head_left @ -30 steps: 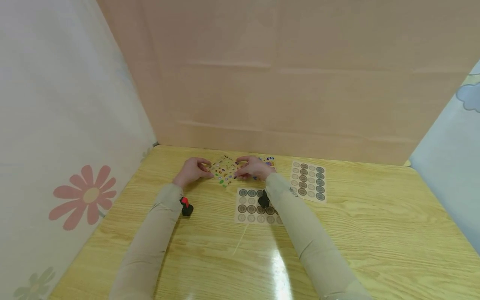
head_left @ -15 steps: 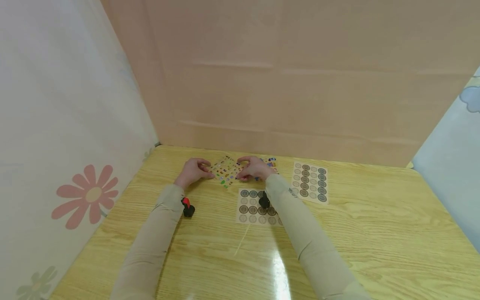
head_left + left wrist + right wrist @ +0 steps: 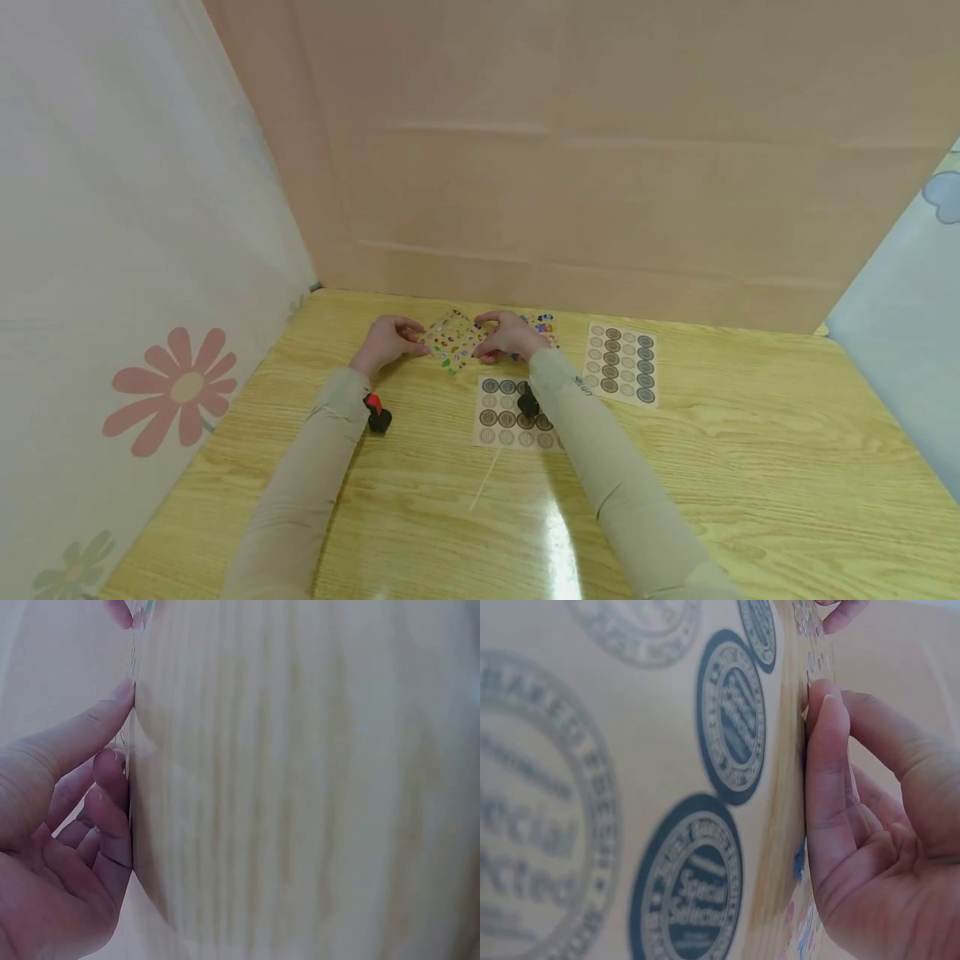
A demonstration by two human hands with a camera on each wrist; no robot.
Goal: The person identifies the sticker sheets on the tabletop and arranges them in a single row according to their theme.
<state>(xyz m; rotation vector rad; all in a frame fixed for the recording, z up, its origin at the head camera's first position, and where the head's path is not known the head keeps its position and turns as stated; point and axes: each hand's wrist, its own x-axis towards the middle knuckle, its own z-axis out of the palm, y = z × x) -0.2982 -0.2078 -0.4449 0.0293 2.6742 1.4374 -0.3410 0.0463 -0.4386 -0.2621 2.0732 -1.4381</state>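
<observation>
A clear sheet of small colourful stickers [image 3: 453,337] lies turned like a diamond near the back of the table. At its left corner, my left hand [image 3: 386,342] holds the edge between thumb and fingers. My right hand [image 3: 510,335] holds the opposite corner the same way. Seen from the left wrist, the thumb [image 3: 97,727] meets the sheet's thin edge, with the other fingers bent below it. In the right wrist view, the right hand's fingertips [image 3: 829,712] come together at the sheet's edge.
Partly under the right hand lies another colourful sticker sheet [image 3: 543,320]. A sheet of round labels [image 3: 489,419] is partly covered by the right forearm, and a second label sheet [image 3: 621,362] lies farther right. A brown panel [image 3: 562,208] rises behind the wooden table [image 3: 750,433].
The head view has shifted very slightly. Both hands stay at the two corners of the sticker sheet, which has hardly moved.
</observation>
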